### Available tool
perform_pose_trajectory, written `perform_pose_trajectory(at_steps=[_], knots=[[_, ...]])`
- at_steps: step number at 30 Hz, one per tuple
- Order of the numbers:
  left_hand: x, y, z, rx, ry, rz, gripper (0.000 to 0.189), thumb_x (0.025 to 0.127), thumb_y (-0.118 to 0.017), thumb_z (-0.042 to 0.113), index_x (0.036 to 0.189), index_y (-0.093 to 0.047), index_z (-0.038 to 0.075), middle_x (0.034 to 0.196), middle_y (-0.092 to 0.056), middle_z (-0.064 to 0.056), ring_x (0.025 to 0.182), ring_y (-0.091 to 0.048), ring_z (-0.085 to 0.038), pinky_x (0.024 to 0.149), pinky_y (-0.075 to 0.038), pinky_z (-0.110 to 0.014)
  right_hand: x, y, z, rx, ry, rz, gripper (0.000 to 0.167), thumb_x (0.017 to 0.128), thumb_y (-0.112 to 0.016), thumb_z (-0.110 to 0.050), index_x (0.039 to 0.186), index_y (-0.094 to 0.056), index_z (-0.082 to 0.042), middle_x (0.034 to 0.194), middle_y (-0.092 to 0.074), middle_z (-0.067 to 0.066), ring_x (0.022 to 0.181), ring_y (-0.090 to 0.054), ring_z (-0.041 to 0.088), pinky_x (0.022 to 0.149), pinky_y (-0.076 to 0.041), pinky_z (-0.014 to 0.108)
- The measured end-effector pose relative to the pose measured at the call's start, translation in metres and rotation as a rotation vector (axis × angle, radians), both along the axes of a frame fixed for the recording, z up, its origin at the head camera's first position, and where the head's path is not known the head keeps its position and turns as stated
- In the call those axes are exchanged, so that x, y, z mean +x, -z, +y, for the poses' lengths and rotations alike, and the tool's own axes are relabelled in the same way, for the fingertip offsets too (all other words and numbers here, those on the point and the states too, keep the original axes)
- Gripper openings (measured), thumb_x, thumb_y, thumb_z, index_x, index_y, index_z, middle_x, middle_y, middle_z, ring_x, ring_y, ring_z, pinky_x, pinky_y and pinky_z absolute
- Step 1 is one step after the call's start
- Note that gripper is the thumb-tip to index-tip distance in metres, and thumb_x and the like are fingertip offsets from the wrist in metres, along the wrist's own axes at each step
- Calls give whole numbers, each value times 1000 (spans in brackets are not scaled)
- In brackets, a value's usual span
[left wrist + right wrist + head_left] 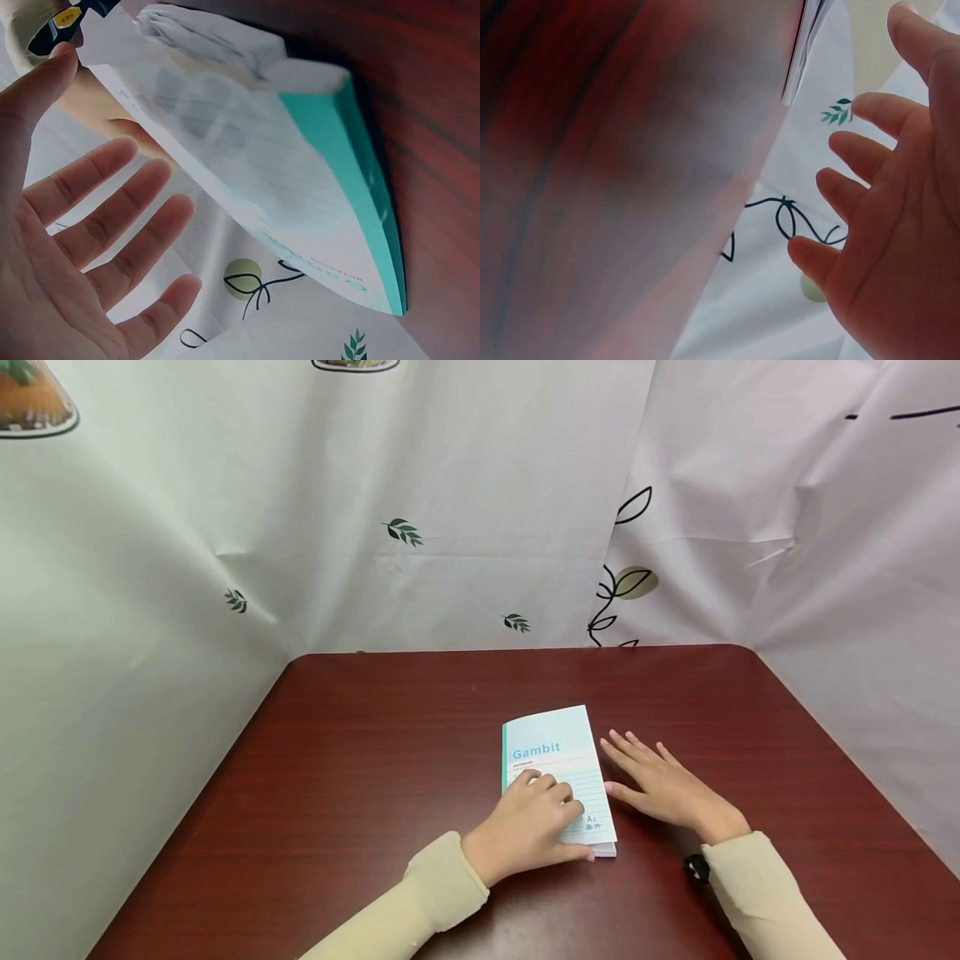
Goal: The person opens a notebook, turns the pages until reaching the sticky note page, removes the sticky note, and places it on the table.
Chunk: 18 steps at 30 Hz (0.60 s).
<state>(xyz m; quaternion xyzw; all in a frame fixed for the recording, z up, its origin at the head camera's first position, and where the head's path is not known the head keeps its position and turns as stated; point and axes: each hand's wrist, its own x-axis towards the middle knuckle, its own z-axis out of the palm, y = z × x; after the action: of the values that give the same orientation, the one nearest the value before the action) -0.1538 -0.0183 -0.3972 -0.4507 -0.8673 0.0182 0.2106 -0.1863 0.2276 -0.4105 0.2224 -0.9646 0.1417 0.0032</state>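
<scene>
A closed notebook (551, 735) with a pale cover, "Gambit" lettering and a green spine lies on the table, slightly turned. Over its lower half is my left hand (530, 825), fingers spread and loosely bent, thumb near the bottom corner. In the left wrist view that hand (90, 247) shows its palm with nothing in it, apart from the notebook's cover (217, 142); the notebook's lower end looks crumpled there. Just off the notebook's right edge, my right hand (667, 789) has its fingers spread. Its bare palm (900, 225) faces the camera in the right wrist view, with the notebook's edge (804, 56) beyond.
The dark red wooden table (360, 760) has rounded far corners. A white patterned cloth (465, 568) hangs behind it and along both sides. A dark wrist device (697, 868) sits by the right sleeve (765, 885).
</scene>
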Motion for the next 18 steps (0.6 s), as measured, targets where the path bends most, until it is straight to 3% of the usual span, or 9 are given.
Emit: perform_pose_trajectory(at_steps=[9, 18], knots=[[2, 4, 1, -54, -19, 2, 35, 81, -64, 61, 91, -68, 27, 90, -64, 10, 86, -59, -10, 88, -45, -35, 1, 1, -1, -1, -11, -10, 69, 94, -52, -50, 149, -34, -12, 155, -32, 13, 143, -26, 39, 111, -18, 63], [7, 3, -2, 6, -11, 5, 24, 84, -66, 50, 86, -68, 27, 88, -66, 10, 85, -62, -8, 91, -45, -35, 3, -1, -1, -13, -16, -22, 71, 93, -53, -50, 149, -34, -11, 155, -31, 14, 143, -26, 40, 110, -19, 63]])
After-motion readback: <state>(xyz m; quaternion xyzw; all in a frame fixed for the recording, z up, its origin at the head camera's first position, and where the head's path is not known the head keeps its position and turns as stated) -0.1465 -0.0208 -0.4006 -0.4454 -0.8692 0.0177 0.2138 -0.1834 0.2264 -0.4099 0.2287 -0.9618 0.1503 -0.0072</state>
